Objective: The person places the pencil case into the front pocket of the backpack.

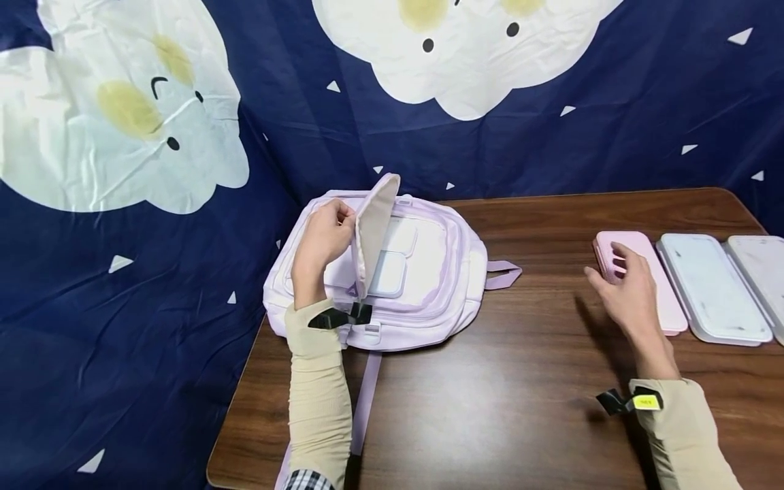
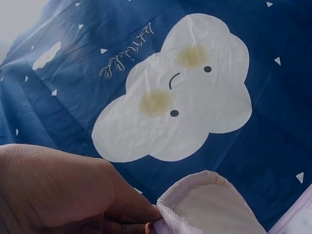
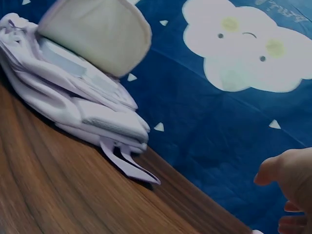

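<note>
A lilac backpack (image 1: 470, 289) lies on its back on the table, its front pocket unzipped. With thumb and fingertips my left hand (image 1: 323, 235) pinches the edge of the pocket's flap (image 1: 376, 228) and holds it raised; the left wrist view shows the same grip on the flap (image 2: 209, 202). Inside the pocket lie a pale blue case (image 1: 388, 275) and a whitish one (image 1: 401, 236). Over at the right, my right hand (image 1: 633, 292) is above a pink case (image 1: 672, 309), fingers spread and loosely bent, nothing held. Part of that case is hidden beneath it.
Beside the pink case lie a pale blue case (image 1: 715, 286) and a pale greyish case (image 1: 762, 272), cut off by the frame. A lilac strap (image 1: 367, 401) trails toward the table's front. Behind the wooden table (image 1: 478, 401) hangs a blue cloud-print cloth (image 1: 294, 88).
</note>
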Demonstrator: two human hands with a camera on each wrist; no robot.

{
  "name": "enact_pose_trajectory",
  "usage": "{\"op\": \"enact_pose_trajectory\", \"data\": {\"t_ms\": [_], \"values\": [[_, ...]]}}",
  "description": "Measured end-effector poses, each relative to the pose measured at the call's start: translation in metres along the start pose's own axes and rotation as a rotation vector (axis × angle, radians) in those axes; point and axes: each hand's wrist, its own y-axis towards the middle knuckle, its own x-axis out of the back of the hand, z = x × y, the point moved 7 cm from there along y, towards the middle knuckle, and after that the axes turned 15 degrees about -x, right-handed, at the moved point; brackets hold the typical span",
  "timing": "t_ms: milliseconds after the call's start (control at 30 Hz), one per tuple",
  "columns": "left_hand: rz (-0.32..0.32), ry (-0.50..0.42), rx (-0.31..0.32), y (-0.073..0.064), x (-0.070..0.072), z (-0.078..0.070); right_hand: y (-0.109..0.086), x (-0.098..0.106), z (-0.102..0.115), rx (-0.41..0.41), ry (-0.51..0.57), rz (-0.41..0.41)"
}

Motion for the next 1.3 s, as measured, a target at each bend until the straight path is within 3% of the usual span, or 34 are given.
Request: {"op": "enact_pose_trajectory", "data": {"t_ms": [267, 667, 900, 1300], "values": [[0.011, -0.003, 0.002, -0.001, 0.001, 0.0, 0.001, 0.021, -0.026, -0.102, -0.125, -0.034], [0.017, -0.002, 0.005, -0.001, 0.001, 0.002, 0.003, 0.034, -0.051, -0.227, -0.299, 0.05], [0.018, 0.008, -0.002, 0.0, 0.0, 0.0, -0.005, 0.035, -0.063, -0.306, -0.4, 0.163], [0.016, 0.035, -0.02, 0.002, -0.001, -0.003, -0.02, 0.034, -0.069, -0.299, -0.495, 0.223]]}}
